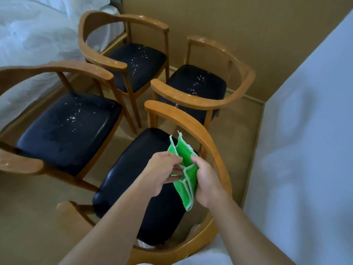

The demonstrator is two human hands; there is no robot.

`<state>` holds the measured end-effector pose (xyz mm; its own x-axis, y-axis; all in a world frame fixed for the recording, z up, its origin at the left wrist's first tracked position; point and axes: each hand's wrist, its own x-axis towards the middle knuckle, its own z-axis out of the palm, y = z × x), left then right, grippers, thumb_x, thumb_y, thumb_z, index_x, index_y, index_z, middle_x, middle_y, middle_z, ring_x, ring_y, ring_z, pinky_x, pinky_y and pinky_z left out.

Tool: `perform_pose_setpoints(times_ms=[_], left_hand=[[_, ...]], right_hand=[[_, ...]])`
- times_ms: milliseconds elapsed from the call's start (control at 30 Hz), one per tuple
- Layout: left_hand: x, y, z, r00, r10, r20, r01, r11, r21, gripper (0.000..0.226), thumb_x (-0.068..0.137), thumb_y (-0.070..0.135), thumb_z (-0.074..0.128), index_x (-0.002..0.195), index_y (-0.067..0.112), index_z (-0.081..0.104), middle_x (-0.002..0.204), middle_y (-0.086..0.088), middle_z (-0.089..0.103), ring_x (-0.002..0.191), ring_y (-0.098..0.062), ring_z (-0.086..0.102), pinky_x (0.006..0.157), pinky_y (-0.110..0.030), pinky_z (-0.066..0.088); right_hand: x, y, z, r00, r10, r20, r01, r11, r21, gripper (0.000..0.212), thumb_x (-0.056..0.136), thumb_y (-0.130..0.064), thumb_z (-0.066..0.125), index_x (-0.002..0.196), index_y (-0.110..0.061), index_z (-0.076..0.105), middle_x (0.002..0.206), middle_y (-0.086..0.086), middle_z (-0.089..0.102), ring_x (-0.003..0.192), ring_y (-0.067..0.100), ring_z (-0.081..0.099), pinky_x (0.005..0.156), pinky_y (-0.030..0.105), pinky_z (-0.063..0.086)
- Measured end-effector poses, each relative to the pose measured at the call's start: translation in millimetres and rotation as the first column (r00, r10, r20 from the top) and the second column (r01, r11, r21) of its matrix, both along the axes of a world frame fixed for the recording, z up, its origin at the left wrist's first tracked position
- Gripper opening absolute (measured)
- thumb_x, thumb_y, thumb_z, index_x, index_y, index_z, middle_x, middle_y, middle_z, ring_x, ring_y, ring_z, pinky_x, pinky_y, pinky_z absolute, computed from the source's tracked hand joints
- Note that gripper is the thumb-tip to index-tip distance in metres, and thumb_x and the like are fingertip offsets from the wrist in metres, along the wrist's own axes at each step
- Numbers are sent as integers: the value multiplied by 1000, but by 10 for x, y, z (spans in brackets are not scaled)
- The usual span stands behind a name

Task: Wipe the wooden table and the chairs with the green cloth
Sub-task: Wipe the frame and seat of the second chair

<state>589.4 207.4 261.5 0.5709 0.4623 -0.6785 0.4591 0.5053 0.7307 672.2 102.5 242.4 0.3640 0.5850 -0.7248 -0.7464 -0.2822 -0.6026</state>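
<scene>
A green cloth with a pale edge hangs folded between both my hands, above the black seat of the nearest wooden chair. My left hand pinches its left side. My right hand grips its right side. Three more wooden armchairs stand beyond: one at the left, one at the back and one at the right. White specks lie on their black seats. No wooden table is in view.
White bedding fills the upper left. A white sheet or bed surface covers the right side. A tan wall stands behind the chairs, and tan floor shows at the lower left.
</scene>
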Motion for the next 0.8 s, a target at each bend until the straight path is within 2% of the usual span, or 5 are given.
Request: perform_pose_setpoints(times_ms=[167,233,467,633,800], left_hand=[[119,68,-43,984,175,30,-172,983,-67,20,93,13,47,99,6,64,83,-9,71,77,-22,70,60,-33,54],[177,87,-66,960,280,20,-278,958,-66,22,94,13,44,102,9,64,91,-12,71,83,-25,70,64,-35,54],[520,-56,-182,856,505,-114,-497,863,90,17,94,12,45,100,8,61,106,-17,65,95,-34,65,77,-51,56],[657,-202,-305,788,541,-293,-509,841,183,17,94,13,44,96,17,61,102,-10,65,94,-28,64,83,-52,55],[740,-302,-444,815,453,-360,-454,887,87,28,92,25,59,119,19,55,111,-4,60,95,-21,63,80,-41,57]], right_hand=[[508,5,-89,993,-102,-61,100,995,-25,34,95,-23,44,115,-7,66,108,17,71,99,35,68,93,50,50],[790,14,-128,993,-93,-66,89,994,-58,31,91,-15,45,114,-6,64,106,19,71,96,37,69,86,51,52],[1572,161,-142,984,175,-38,-178,979,-96,41,83,3,41,119,-3,59,112,24,67,102,43,64,90,61,48],[1846,229,-49,954,275,-117,-276,961,5,42,84,3,37,117,-9,60,105,21,71,91,40,69,68,53,57],[1816,314,75,909,385,-157,-368,921,130,39,94,-10,41,130,-14,57,119,18,67,106,40,65,89,58,50]])
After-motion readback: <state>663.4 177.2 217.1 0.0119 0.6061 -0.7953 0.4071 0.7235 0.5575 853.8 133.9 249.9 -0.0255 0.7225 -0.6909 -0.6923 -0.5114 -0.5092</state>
